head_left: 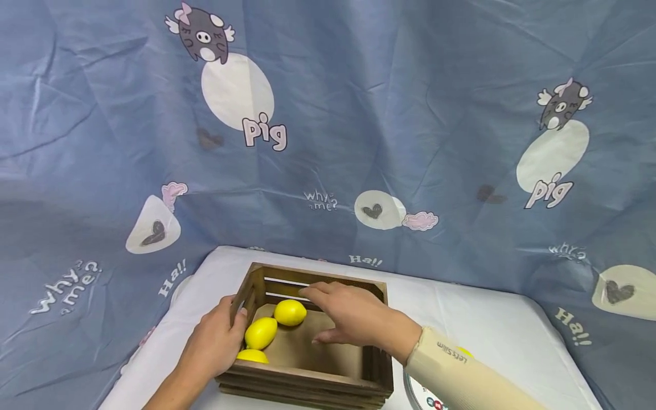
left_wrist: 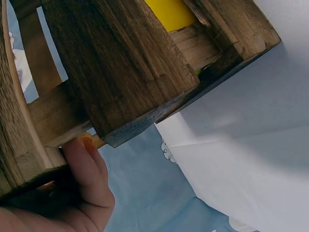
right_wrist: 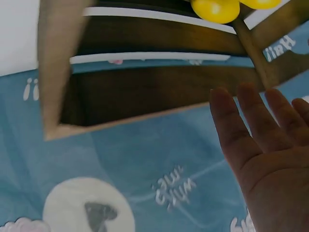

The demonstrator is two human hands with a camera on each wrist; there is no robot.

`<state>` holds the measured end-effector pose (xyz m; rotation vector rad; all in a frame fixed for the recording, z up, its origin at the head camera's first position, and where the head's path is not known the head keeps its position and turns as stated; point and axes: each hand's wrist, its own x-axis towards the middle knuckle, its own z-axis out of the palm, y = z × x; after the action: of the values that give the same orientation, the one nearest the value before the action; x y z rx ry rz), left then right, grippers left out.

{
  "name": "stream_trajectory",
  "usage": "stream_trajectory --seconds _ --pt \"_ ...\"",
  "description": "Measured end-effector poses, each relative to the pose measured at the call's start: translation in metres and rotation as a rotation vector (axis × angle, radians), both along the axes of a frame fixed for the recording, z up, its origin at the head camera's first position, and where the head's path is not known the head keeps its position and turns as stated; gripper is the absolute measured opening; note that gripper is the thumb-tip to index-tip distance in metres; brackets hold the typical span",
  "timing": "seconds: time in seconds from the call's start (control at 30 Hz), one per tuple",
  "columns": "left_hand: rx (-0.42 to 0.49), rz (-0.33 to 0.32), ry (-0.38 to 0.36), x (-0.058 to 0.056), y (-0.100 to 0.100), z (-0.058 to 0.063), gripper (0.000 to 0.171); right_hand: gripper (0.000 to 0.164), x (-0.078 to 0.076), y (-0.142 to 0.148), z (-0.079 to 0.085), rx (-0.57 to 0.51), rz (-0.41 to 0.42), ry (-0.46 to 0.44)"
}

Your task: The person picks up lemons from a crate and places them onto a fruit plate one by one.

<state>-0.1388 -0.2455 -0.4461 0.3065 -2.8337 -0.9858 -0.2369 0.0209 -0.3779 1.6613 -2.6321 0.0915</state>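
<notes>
A dark brown slatted wooden crate [head_left: 307,377] stands on the white cloth. Three yellow lemons lie along its left side: a far lemon [head_left: 290,312], a middle lemon [head_left: 261,333] and a near lemon [head_left: 253,356], partly hidden by the front wall. My left hand [head_left: 217,340] grips the top of the crate's left wall, its thumb [left_wrist: 87,166] hooked over the board. Over the crate's inside hovers my right hand [head_left: 353,313], palm down and holding nothing. Its fingers [right_wrist: 256,118] are extended in the right wrist view.
Right of the crate, partly under the beige sleeve [head_left: 461,370], lies a round white item [head_left: 422,397] with a dark rim and coloured print. A bit of something yellow [head_left: 464,351] shows behind the sleeve. A blue printed curtain [head_left: 328,142] hangs behind the white cloth [head_left: 492,319].
</notes>
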Motion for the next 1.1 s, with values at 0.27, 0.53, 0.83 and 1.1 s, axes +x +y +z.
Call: stream_trajectory --seconds 0.27,0.53,0.83,1.1 --pt "0.009 0.004 -0.004 -0.001 0.002 0.0 0.049 0.082 -0.014 -0.039 -0.026 0.11 -0.039 -0.044" --pt "0.004 0.012 -0.015 0.0 0.002 0.0 0.05 0.088 -0.018 -0.062 -0.048 0.229 -0.081 -0.027" --pt "-0.002 0.017 -0.008 0.002 0.002 0.001 0.049 0.087 -0.024 -0.079 -0.068 0.267 -0.1 0.022" --pt "0.002 0.021 0.01 0.004 0.002 0.002 0.047 0.072 -0.027 -0.094 -0.081 0.297 -0.117 0.071"
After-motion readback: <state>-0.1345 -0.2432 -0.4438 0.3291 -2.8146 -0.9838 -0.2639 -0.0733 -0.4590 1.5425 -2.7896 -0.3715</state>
